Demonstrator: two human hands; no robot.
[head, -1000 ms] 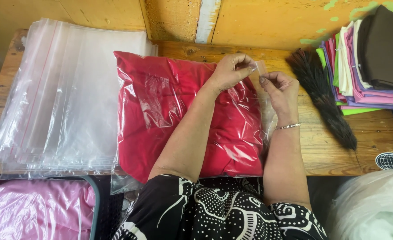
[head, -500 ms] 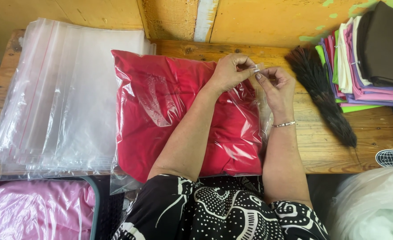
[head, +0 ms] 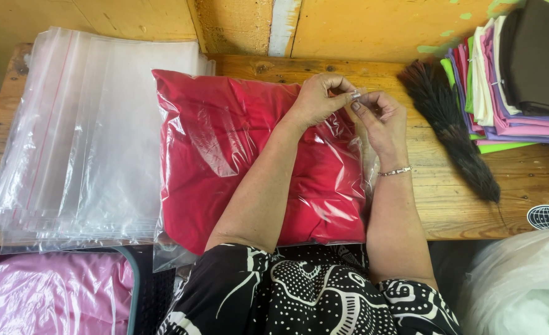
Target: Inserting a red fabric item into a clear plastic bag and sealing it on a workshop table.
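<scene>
Both the left hand [head: 316, 98] and the right hand [head: 381, 118] pinch the far right corner of the clear plastic bag holding a folded red garment [head: 256, 167], each grip closed on its edge. The bag lies flat mid-surface on the wooden surface [head: 460, 198], its long axis running away from the person, opening to the right. That thin film could slip from the fingertips or seal crookedly, I'd say, since it is bunched there.

Single head-worn camera, looking steeply down, close over the wooden table [head: 460, 205], fingers [head: 339, 87] near upper centre of view, wall just beyond them

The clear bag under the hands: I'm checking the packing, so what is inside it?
Red folded fabric fills the clear bag. The left hand and right hand pinch its open edge; both forearms cover part of the fabric.
</scene>
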